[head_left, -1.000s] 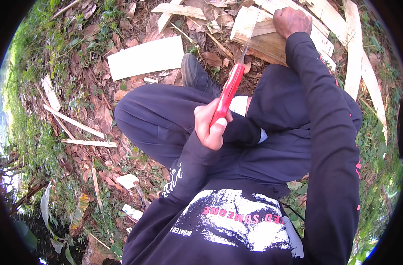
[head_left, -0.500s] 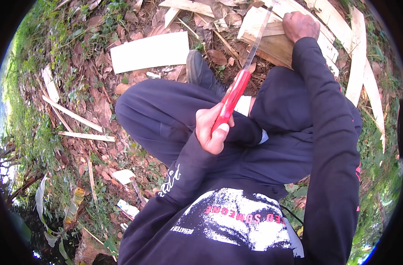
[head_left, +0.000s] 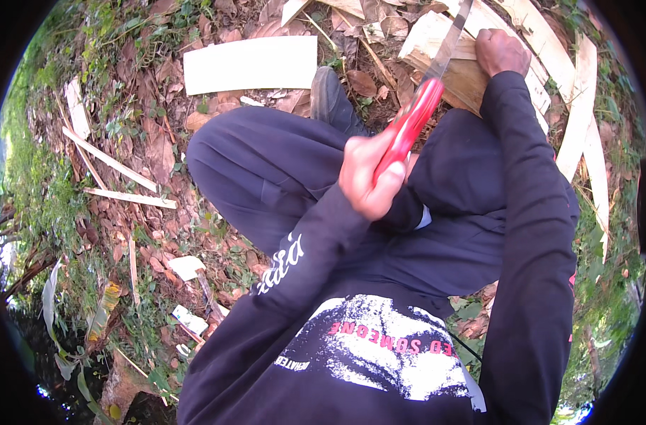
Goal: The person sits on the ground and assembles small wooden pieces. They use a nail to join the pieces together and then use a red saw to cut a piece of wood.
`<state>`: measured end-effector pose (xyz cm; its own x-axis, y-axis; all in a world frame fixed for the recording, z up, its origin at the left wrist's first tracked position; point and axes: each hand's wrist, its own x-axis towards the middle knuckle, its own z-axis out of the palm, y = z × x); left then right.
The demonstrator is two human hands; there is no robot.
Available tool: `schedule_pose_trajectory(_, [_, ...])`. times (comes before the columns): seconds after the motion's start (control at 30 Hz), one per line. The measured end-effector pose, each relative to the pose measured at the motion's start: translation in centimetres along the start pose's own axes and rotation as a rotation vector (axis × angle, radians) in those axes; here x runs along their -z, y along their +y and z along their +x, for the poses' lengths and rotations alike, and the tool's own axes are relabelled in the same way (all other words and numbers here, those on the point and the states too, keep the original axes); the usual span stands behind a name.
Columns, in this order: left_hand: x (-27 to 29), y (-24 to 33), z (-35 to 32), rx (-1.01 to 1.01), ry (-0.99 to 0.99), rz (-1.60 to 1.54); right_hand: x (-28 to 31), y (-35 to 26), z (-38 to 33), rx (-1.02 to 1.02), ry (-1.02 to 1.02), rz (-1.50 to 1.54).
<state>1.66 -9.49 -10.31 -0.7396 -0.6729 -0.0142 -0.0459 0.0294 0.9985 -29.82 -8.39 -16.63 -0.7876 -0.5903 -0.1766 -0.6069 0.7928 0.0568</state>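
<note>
A knife with a red handle (head_left: 413, 127) rises at a slant in front of me, its grey blade (head_left: 450, 42) crossing a pale wooden block (head_left: 436, 53) on the far ground. My left hand (head_left: 369, 173) is wrapped tightly around the handle's near end. My right hand (head_left: 501, 51) is closed over the block's right side, pressing on it. Far left lies a flat white board (head_left: 252, 62); thin wood strips (head_left: 117, 164) and dry leaves (head_left: 160, 145) scatter left.
</note>
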Motion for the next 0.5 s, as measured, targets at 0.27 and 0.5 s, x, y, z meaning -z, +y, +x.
schedule_pose_trajectory(0.27, [1.4, 1.1, -2.8, 0.11, -0.009, -0.097, 0.1, 0.2, 0.2, 0.024, -0.009, 0.006])
schedule_pose_trajectory(0.5, [-1.4, 0.0, 3.8, 0.155, -0.005, -0.162, -0.7, -1.1, -0.4, -0.005, 0.14, -0.031])
